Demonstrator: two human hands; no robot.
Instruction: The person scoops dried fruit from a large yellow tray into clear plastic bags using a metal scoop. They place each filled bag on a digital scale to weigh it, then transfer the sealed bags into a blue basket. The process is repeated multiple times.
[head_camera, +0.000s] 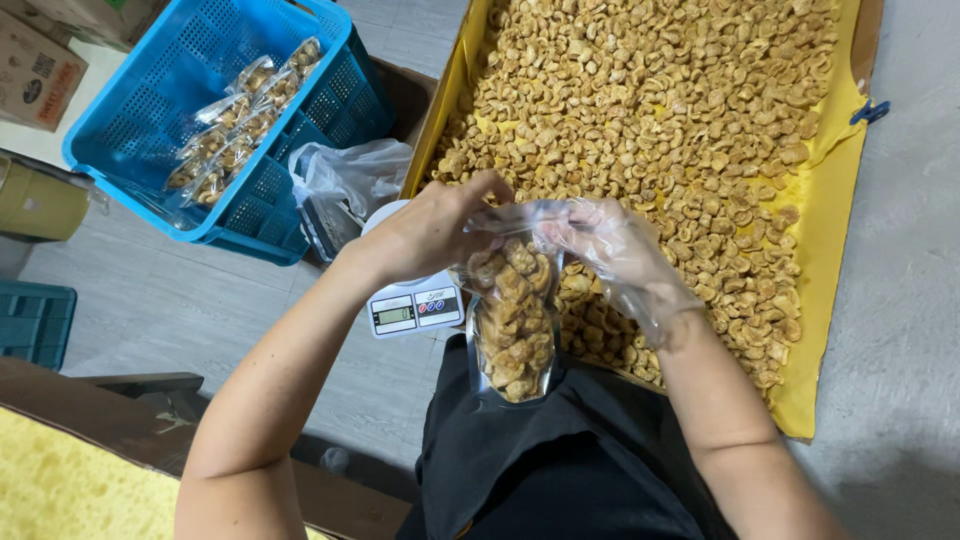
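From the head camera, your bare left hand and your plastic-gloved right hand both pinch the top edge of a clear pouch full of fried snack pieces, hanging upright over your lap. Behind it sits a small scale, a yellow-lined tray of loose pieces, and a blue crate holding filled pouches.

This looks like a small food-packing room. Just beyond the hands lies a broad tray lined in yellow sheet, heaped with fried snack pieces. Beside the left wrist sits a small digital scale, and farther off to that side a blue plastic crate holds filled clear pouches on a grey floor.
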